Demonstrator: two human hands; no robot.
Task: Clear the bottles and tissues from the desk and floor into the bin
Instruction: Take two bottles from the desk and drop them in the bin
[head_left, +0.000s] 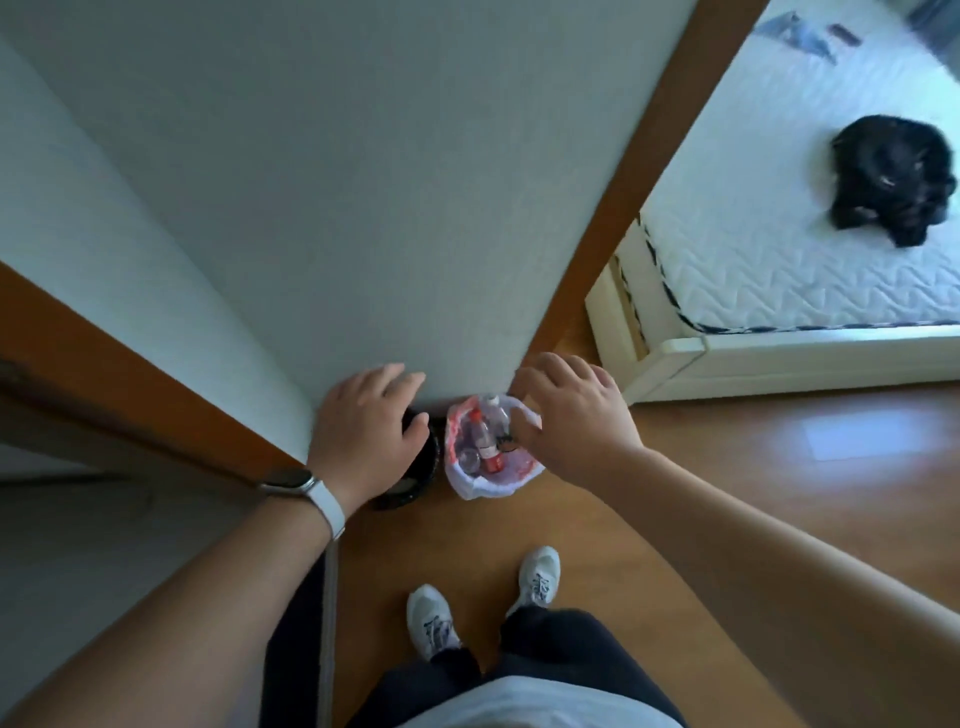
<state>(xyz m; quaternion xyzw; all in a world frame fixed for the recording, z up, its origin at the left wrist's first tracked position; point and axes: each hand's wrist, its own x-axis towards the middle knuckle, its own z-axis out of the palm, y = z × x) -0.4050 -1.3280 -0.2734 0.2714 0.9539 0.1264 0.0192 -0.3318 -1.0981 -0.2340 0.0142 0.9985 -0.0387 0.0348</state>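
A small bin (470, 483) lined with a white and red plastic bag stands on the wooden floor against the wall. Inside lie several clear plastic bottles (480, 434), one with a red cap and red label. My right hand (569, 415) hovers over the bin's right rim, fingers loosely curled downward, holding nothing that I can see. My left hand (371, 431) is spread flat, fingers relaxed, above a black round container (421, 473) just left of the bin. A white watch band sits on my left wrist.
A white wall with brown door frames rises behind the bin. A bed (779, 249) with a white quilted mattress stands at the right, a black bag (893, 182) on it. My two white shoes (434, 618) stand on the floor below the bin.
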